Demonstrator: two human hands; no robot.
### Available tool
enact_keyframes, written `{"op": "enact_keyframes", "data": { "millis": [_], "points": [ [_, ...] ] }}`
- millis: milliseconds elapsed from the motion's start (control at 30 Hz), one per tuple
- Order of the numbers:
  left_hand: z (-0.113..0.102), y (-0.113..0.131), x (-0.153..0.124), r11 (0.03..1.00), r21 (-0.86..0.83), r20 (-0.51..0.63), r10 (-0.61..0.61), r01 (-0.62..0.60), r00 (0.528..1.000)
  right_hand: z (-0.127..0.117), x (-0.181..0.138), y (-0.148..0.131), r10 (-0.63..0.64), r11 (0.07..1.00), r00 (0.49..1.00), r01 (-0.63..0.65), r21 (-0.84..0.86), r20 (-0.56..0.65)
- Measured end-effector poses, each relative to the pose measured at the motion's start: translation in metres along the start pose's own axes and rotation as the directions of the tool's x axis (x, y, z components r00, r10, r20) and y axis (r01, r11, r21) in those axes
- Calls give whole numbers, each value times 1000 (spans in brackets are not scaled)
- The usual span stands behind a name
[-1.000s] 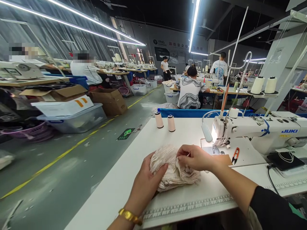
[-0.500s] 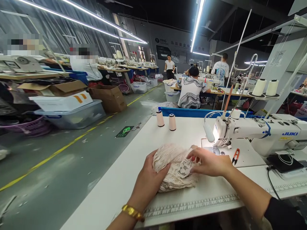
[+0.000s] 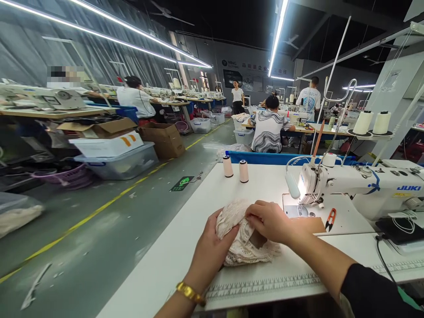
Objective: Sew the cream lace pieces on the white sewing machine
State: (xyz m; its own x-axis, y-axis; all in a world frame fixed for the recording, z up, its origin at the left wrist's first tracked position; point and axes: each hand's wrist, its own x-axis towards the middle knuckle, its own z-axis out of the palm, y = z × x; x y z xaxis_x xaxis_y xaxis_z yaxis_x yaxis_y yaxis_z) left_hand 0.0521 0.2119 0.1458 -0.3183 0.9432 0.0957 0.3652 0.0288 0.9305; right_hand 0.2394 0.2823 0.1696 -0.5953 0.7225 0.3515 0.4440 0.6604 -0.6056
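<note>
Left hand (image 3: 212, 247) clutching bunched cream lace fabric (image 3: 245, 240) on white table (image 3: 172, 260), right hand (image 3: 271, 221) pinching its top fold

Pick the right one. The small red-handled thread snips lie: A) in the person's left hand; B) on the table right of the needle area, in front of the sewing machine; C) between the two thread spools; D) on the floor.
B: the thread snips lie on the white table before the sewing machine, touched by neither hand.

floor (image 3: 99, 229): grey, yellow line | ceiling: dark, strip lights (image 3: 278, 35) | worktables (image 3: 165, 102) in rows
</note>
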Motion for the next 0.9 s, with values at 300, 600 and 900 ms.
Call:
{"op": "enact_keyframes", "data": {
  "millis": [300, 600, 900],
  "points": [
    [0, 14, -4, 999, 5, 27, -37, 37, 999, 35, 10, 3, 99, 964, 993, -78, 255, -70],
    [-16, 32, 28, 976, -191, -19, -112, 106, 994, 20, 0, 12, 67, 910, 990, -11, 414, -121],
    [-11, 85, 18, 748, -652, 95, -83, 125, 992, -10, -8, -19, -26, 943, 918, 154, 295, -395]
  ]
}}
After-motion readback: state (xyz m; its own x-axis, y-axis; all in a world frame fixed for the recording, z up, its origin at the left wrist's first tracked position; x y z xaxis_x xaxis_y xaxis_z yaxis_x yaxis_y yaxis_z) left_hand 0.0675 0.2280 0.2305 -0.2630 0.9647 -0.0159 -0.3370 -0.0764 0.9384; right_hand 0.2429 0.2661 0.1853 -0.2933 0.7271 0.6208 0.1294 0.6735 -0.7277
